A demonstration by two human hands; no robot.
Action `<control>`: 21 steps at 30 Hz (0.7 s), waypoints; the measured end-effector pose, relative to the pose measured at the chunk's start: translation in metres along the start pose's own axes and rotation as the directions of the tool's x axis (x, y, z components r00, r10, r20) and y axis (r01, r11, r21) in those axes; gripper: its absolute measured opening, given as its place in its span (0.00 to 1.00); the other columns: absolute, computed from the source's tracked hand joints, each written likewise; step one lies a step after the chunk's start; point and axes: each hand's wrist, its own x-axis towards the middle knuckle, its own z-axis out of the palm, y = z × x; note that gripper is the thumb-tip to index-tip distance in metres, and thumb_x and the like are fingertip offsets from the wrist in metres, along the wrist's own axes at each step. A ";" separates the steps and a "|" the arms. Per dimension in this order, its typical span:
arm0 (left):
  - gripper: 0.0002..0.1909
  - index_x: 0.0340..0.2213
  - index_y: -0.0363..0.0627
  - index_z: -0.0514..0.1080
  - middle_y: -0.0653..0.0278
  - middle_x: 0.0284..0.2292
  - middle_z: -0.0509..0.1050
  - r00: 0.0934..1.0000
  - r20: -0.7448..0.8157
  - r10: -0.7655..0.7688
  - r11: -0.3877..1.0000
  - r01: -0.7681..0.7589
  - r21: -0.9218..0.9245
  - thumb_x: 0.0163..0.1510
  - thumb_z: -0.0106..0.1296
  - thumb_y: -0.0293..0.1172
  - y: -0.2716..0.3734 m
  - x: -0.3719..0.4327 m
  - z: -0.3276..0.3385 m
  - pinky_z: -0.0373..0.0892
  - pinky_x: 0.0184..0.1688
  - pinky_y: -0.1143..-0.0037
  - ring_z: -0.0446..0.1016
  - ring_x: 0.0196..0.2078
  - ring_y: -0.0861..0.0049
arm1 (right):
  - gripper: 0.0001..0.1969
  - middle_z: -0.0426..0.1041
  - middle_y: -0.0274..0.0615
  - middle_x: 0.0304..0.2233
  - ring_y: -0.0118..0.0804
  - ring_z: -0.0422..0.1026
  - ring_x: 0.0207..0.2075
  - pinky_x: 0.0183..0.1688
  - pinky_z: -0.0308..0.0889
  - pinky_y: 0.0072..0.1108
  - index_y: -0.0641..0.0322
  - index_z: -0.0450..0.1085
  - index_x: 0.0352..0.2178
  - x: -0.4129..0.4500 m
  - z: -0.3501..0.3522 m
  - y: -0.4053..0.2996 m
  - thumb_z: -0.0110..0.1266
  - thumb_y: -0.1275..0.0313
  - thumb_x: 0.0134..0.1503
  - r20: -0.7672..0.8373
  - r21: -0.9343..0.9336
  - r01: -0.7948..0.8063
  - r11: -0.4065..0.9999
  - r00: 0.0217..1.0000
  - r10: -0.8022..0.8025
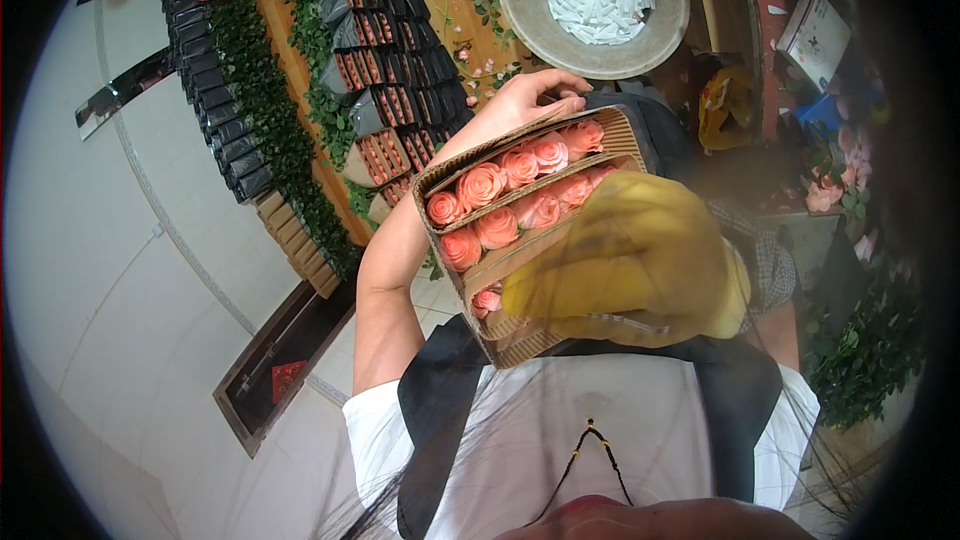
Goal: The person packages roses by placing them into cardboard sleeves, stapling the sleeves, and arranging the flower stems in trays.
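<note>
Before my chest is a bundle of coral-pink roses (pixel 482 184) standing in rows between strips of corrugated cardboard (pixel 525 349). My left hand (pixel 544 94) is bare and lies at the far edge of the bundle, its fingers curled beside dark wrapping (pixel 652 135); whether it grips is hidden. My right hand (pixel 630 255) wears a yellow glove, with a checked sleeve (pixel 772 270) behind it. It is blurred and covers the near right part of the rows, above or against the roses. Its fingertips are near a single rose in the lowest visible row.
A basin (pixel 517 7) holding many white pieces stands beyond the bundle. Dark-wrapped rose bundles (pixel 375 67) and green foliage (pixel 259 90) lie in long rows at left. At right are a white box (pixel 816 34), a yellow bag (pixel 724 109), loose roses (pixel 825 191) and leafy stems (pixel 870 345).
</note>
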 end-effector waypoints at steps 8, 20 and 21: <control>0.25 0.57 0.39 0.61 0.66 0.55 0.64 1.000 -0.016 0.005 1.000 -0.006 -0.022 0.58 0.38 0.26 0.000 0.000 -0.002 0.60 0.59 0.83 0.62 0.60 0.81 | 0.19 0.76 0.35 0.35 0.43 0.75 0.35 0.37 0.69 0.30 0.48 0.74 0.43 0.004 -0.024 0.012 0.61 0.70 0.46 0.372 0.205 -0.032 0.978 0.927 -0.047; 0.25 0.58 0.40 0.60 0.66 0.55 0.64 0.998 -0.058 0.006 0.999 -0.008 -0.034 0.58 0.38 0.26 0.009 -0.003 0.003 0.59 0.60 0.83 0.61 0.61 0.81 | 0.25 0.72 0.43 0.47 0.44 0.72 0.47 0.51 0.67 0.31 0.61 0.68 0.50 -0.024 -0.007 0.041 0.59 0.67 0.49 0.244 0.141 0.253 0.957 0.928 -0.281; 0.25 0.58 0.40 0.60 0.66 0.56 0.64 0.999 -0.055 0.001 0.999 -0.003 -0.032 0.58 0.38 0.26 0.011 -0.002 0.004 0.59 0.60 0.83 0.61 0.61 0.81 | 0.25 0.72 0.43 0.47 0.43 0.72 0.47 0.51 0.67 0.31 0.61 0.68 0.50 -0.018 -0.012 0.036 0.59 0.67 0.49 0.259 0.129 0.234 0.964 0.930 -0.261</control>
